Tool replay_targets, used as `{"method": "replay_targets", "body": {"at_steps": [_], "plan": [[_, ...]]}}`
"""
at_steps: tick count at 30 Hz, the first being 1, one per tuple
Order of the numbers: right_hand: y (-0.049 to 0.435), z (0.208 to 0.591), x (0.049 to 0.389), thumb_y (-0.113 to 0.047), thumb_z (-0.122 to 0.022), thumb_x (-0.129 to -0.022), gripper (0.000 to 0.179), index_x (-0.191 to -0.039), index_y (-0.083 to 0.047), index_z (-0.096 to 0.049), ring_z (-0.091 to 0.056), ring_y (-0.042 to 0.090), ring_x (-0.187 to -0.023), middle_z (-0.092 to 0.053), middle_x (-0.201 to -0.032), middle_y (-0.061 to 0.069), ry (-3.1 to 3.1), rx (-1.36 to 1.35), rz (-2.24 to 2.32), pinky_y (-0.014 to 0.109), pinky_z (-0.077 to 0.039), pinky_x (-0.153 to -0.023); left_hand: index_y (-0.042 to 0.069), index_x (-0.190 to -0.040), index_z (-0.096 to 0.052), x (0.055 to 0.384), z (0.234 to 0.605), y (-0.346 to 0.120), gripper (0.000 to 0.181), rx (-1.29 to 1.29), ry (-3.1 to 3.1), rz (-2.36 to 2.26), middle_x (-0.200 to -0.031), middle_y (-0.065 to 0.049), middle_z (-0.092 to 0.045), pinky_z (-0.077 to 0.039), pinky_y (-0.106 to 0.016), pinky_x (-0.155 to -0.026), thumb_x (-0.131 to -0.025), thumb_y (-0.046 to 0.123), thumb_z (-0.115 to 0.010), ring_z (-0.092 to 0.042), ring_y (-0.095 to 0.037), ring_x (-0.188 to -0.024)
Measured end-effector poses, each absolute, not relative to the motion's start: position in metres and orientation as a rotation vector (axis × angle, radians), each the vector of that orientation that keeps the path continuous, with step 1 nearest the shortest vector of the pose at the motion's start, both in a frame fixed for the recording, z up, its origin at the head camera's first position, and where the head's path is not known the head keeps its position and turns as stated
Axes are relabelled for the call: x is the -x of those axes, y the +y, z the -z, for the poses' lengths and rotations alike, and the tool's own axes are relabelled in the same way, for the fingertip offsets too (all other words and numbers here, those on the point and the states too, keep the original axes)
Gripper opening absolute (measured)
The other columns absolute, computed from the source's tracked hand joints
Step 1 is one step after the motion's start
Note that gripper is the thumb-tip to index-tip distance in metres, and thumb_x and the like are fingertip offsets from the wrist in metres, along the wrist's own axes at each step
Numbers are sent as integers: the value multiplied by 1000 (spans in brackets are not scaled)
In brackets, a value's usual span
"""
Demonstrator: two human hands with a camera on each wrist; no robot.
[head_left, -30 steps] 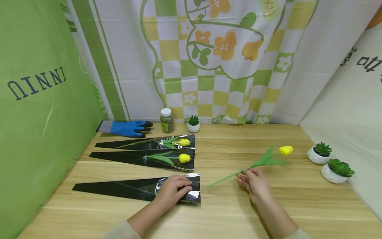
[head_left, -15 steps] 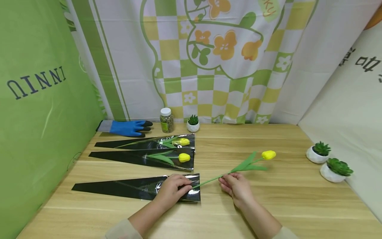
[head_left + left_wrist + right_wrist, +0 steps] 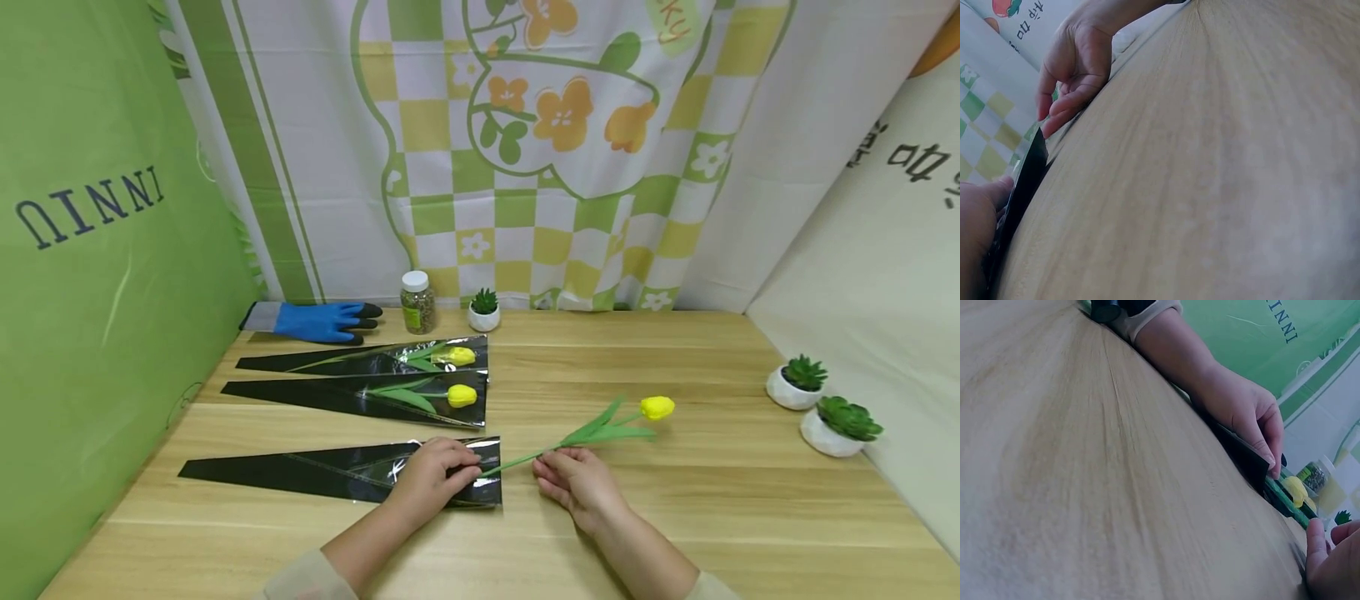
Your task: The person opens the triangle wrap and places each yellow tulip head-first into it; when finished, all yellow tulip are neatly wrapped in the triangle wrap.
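In the head view a yellow artificial tulip (image 3: pixel 657 407) with a green stem slants over the table, its flower pointing right. My right hand (image 3: pixel 581 487) pinches the stem below the leaves. The stem's lower end overlaps the mouth of a black flower sleeve (image 3: pixel 300 475) with a clear front, lying flat. Across that sleeve, near its wide end, lies my left hand (image 3: pixel 435 479); the right wrist view shows this hand's (image 3: pixel 1247 415) thumb and fingertips drawn together at the sleeve's mouth. The black sleeve edge (image 3: pixel 1032 162) stands raised in the left wrist view.
Behind lie two more sleeves (image 3: pixel 300 396), each with a yellow tulip inside. A blue glove (image 3: pixel 311 322), a white-capped jar (image 3: pixel 417 312) and a small potted succulent (image 3: pixel 484 317) line the back edge. Two more potted succulents (image 3: pixel 832 437) stand at the right.
My right hand has moved left and slightly nearer with the tulip, bringing the stem's end from beside the sleeve to over its mouth. My left hand has stayed in place.
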State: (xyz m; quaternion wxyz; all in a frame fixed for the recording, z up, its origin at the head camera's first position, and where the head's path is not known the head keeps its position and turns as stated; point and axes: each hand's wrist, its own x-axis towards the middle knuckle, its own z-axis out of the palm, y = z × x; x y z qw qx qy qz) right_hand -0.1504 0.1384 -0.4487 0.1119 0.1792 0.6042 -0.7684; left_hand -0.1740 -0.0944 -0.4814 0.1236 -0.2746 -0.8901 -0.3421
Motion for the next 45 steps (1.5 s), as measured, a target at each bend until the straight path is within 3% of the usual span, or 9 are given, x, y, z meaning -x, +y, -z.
{"method": "replay_targets", "body": {"at_steps": [5,17,23,30,34,40,45], "plan": [[140,447,150,-2,-51,-98,38,-132,9,-38,-68,12,-85,-68,-100,9,1745,-514,2239,25,-59,-77,15,-97,-78,175,482,-94,13,811,-2597,986,-99,2,-72,-55,-33,-88,-87,21,-74,-64,-15,-96],[148,438,148,-3,-55,-96,44,-134,11,-36,-69,15,-88,-67,-103,13,1798,-404,2156,28,-60,-82,14,-98,-78,174,480,-95,14,813,-2612,998,-101,2,-73,-55,-34,-89,-88,22,-73,-65,-15,-98],[172,424,160,-11,-61,-96,40,-128,8,-47,-65,17,-96,-64,-111,14,2196,2,1801,25,-59,-81,14,-99,-78,175,479,-95,15,805,-2623,1011,-101,1,-73,-55,-34,-90,-88,23,-73,-65,-16,-99],[204,424,183,-18,-75,-86,29,-113,-10,-68,-64,30,-111,-69,-115,7,2906,629,857,46,-54,-93,16,-100,-78,174,478,-95,15,792,-2643,1032,-102,1,-73,-55,-34,-91,-88,24,-73,-65,-16,-100],[218,422,193,-20,-79,-81,31,-109,-9,-72,-67,29,-103,-72,-108,5,2991,903,560,47,-55,-90,16,-100,-78,174,477,-96,15,793,-2645,1028,-103,1,-73,-54,-35,-91,-88,24,-73,-65,-16,-100],[227,414,200,-19,-82,-77,29,-104,-10,-75,-68,25,-96,-73,-101,2,2954,928,432,44,-55,-85,15,-101,-78,175,478,-96,16,799,-2641,1034,-104,1,-73,-54,-35,-92,-88,24,-72,-65,-16,-101],[229,416,197,-19,-81,-78,30,-106,-10,-75,-67,28,-100,-73,-103,4,2937,936,343,57,-47,-98,15,-101,-78,175,479,-97,16,800,-2634,1024,-104,0,-73,-54,-35,-92,-89,24,-71,-65,-16,-101]]}}
